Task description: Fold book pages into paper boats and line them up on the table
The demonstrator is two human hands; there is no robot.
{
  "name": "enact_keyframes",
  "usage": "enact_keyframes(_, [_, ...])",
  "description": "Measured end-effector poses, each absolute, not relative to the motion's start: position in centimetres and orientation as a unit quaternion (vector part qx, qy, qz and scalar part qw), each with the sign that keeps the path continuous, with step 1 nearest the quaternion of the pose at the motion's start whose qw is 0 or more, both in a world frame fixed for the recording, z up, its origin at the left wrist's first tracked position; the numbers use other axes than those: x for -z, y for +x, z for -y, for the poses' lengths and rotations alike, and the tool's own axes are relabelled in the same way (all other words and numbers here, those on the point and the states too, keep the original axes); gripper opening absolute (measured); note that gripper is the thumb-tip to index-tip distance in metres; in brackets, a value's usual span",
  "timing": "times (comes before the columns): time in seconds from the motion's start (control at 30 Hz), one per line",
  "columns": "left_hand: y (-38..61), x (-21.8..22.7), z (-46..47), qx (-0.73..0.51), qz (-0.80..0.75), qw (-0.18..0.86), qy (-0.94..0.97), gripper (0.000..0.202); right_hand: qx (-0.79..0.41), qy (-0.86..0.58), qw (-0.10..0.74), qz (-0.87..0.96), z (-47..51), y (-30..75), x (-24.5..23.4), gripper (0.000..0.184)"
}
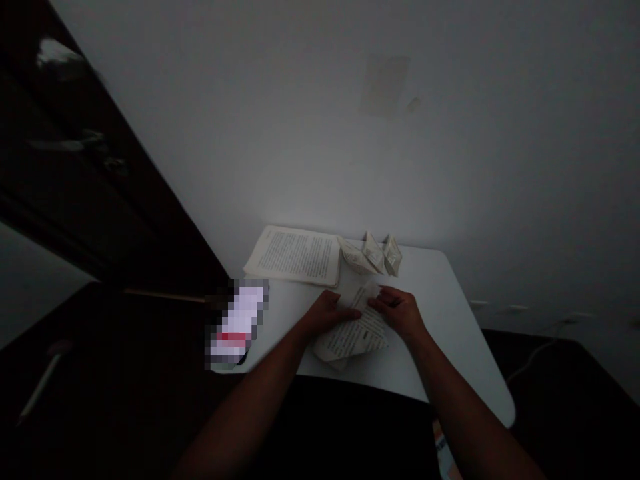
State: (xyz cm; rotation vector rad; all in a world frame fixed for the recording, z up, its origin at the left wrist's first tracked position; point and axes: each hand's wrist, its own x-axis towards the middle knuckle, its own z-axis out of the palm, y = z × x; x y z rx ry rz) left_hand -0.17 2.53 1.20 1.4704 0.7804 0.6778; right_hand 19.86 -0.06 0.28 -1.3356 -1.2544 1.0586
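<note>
A partly folded sheet of printed paper is held between my hands over the front part of the white table. On its left upper side, my left hand grips the edge, thumb and fingers closed. My right hand pinches the paper's upper right corner. Behind my hands stand several folded paper boats in a row, made from similar printed pages. To their left lies a stack of printed pages, its top sheet covered in text.
A lit phone, its screen blurred out, rests at the left edge of the white table. The wall rises right behind the table. At the left is a dark door with a metal handle. A cable runs along the right.
</note>
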Motion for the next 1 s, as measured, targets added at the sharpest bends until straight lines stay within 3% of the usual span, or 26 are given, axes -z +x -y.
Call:
enact_keyframes(0.5, [0.2, -1.3, -2.4, -0.319, -0.399, 0.589, 0.626, 0.033, -0.452, -0.565, 0.437, 0.534, 1.2, 20.1, 0.2, 0.032])
enact_keyframes(1.0, [0.4, -1.0, -2.4, -0.34, -0.392, 0.61, 0.599, 0.031, -0.442, -0.554, 0.462, 0.533, 1.5, 20.5, 1.1, 0.028])
